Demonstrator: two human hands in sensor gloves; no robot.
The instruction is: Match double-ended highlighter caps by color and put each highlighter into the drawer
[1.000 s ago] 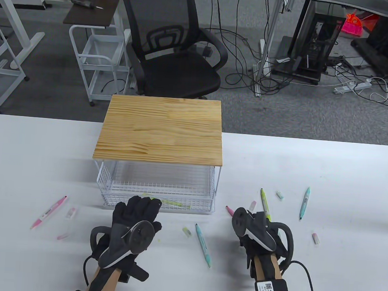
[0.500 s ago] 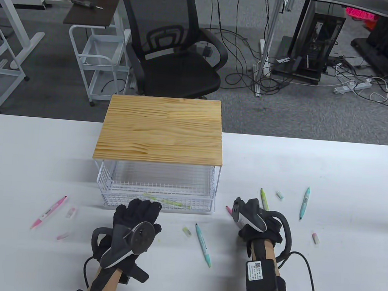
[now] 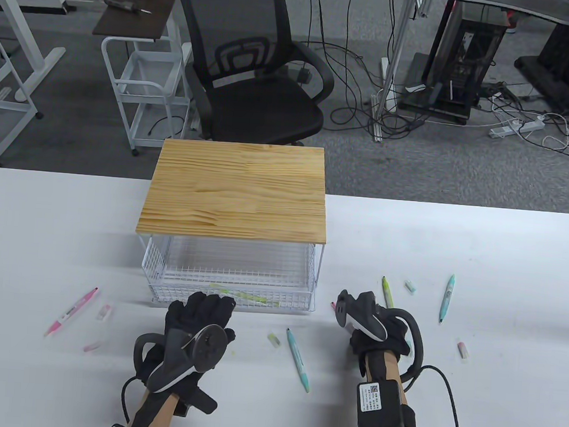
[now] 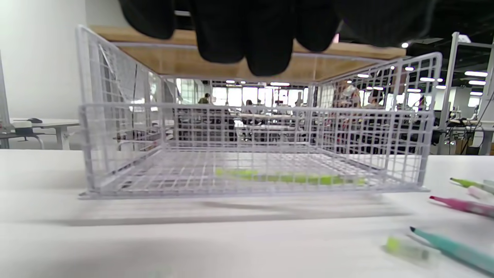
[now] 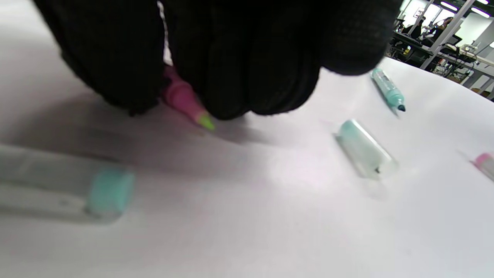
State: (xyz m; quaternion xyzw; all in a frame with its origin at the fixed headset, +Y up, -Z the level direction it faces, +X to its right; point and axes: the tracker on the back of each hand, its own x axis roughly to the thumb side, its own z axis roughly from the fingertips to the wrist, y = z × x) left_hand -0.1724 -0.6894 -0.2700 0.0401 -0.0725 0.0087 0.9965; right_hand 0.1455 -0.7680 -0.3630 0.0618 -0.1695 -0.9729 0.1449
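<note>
1. Your right hand (image 3: 379, 327) is down on the table right of the wire drawer (image 3: 233, 288). In the right wrist view its fingers (image 5: 247, 69) are curled round a pink highlighter (image 5: 181, 98) whose bare tip looks yellow-green. I judge you are picking it up, though whether it is off the table cannot be told.
2. Your left hand (image 3: 199, 317) hovers just in front of the drawer, fingers relaxed and holding nothing.
3. Risk: the tip colour disagrees with the pink barrel, perhaps only from blur. If you cap by barrel colour alone, you may mismatch the ends. Check both ends first.
4. Risk: the exposed tip points at the table under your grip. Dragging it would probably streak the white surface or the glove.
5. Risk: the loose caps are small, translucent and probably roll. The teal cap (image 5: 364, 154) lies near your fingers, and a careless sweep could knock it away.
6. The highlighters are slim, pastel, double-ended pens. One yellow-green highlighter (image 4: 289, 177) already lies in the drawer.
7. Elsewhere on the table:
   - a teal highlighter (image 3: 297, 359) lies between your hands, uncapped at its far end, with a yellow-green cap (image 3: 274, 340) just beside it;
   - a pink pen (image 3: 71, 311) and its pink cap (image 3: 104, 312) lie far left;
   - a second teal pen (image 3: 447, 298) lies far right.
</note>
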